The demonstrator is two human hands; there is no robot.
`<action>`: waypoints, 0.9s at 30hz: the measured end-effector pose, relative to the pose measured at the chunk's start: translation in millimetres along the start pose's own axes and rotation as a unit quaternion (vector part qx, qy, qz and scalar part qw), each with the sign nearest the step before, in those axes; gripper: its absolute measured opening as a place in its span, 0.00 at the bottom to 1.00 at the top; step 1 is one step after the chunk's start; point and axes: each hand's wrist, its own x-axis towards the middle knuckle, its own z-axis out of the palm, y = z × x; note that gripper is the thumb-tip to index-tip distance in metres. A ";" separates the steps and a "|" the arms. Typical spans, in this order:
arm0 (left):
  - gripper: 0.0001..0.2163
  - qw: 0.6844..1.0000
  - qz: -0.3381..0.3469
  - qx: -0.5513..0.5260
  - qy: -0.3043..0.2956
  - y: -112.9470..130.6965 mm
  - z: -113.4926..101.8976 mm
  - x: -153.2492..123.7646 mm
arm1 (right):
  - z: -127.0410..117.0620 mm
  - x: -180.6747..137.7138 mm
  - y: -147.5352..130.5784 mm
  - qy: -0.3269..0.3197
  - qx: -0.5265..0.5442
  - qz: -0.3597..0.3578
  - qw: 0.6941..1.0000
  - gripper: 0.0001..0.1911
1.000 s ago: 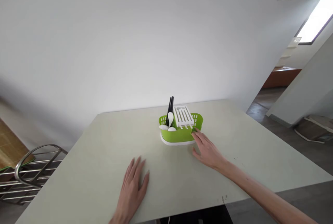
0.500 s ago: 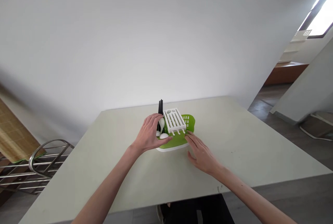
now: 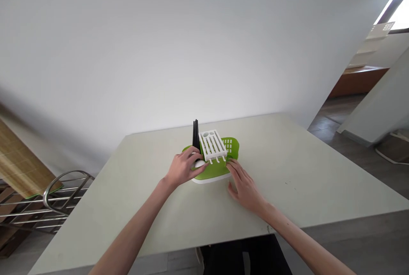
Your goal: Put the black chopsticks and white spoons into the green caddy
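Note:
A green and white plastic basket point(image 3: 212, 173) stands on the table, with a white slotted rack point(image 3: 214, 149) with small hooks over it. Black chopsticks point(image 3: 195, 132) stand upright at its left side. My left hand point(image 3: 183, 166) reaches in at that side, its fingers and thumb curled around a white spoon point(image 3: 200, 163); the rest of the spoon is hidden. At the basket's right front, my right hand point(image 3: 246, 185) touches the green part near the rack's hooks with stretched fingers, its thumb apart.
The pale table point(image 3: 271, 151) meets a white wall point(image 3: 204, 53) at the back. A metal rack point(image 3: 60, 194) and a rolled bamboo mat point(image 3: 22, 160) are off to the left. A black object point(image 3: 246, 258) is below the front edge.
My left hand has closed in lower over the white spoon, and its fingers have curled more. My right hand stays at the basket's right front. The camera view has shifted slightly.

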 end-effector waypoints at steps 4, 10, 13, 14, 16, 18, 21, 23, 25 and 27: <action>0.17 0.997 0.077 0.028 -0.014 -15.1 -1.4 5.4 | 5.7 -1.3 -0.6 0.023 0.007 0.001 1.000 0.41; 0.18 0.994 0.108 0.021 0.027 -26.5 -10.5 14.4 | 8.9 -2.2 0.0 0.050 0.020 -0.003 0.999 0.39; 0.17 0.993 0.101 0.005 0.067 -26.3 -15.5 17.0 | 8.6 -1.9 0.7 0.058 0.014 -0.006 0.998 0.38; 0.16 0.992 0.094 0.000 0.079 -26.3 -17.5 17.8 | 8.3 -1.7 0.8 0.060 0.011 -0.007 0.998 0.38; 0.16 0.991 0.071 -0.016 0.109 -27.2 -22.3 20.2 | 7.6 -1.4 0.7 0.063 0.007 -0.012 0.998 0.38; 0.18 0.988 0.014 -0.035 0.150 -30.1 -28.3 24.3 | 7.2 -1.3 0.5 0.067 0.002 -0.015 0.998 0.39; 0.19 0.955 -0.153 -0.046 0.250 -39.1 -40.8 32.3 | 7.3 -1.7 0.2 0.070 -0.006 -0.013 0.997 0.39; 0.20 0.905 -0.262 -0.049 0.333 -49.3 -51.3 35.3 | 7.5 -2.0 0.2 0.069 -0.010 -0.010 0.998 0.39; 0.22 0.857 -0.326 -0.062 0.394 -63.4 -62.1 32.0 | 7.4 -2.2 0.1 0.068 -0.010 -0.010 0.998 0.39; 0.25 0.834 -0.367 -0.091 0.403 -80.7 -71.4 19.5 | 6.9 -2.3 -0.1 0.067 -0.009 -0.012 0.998 0.38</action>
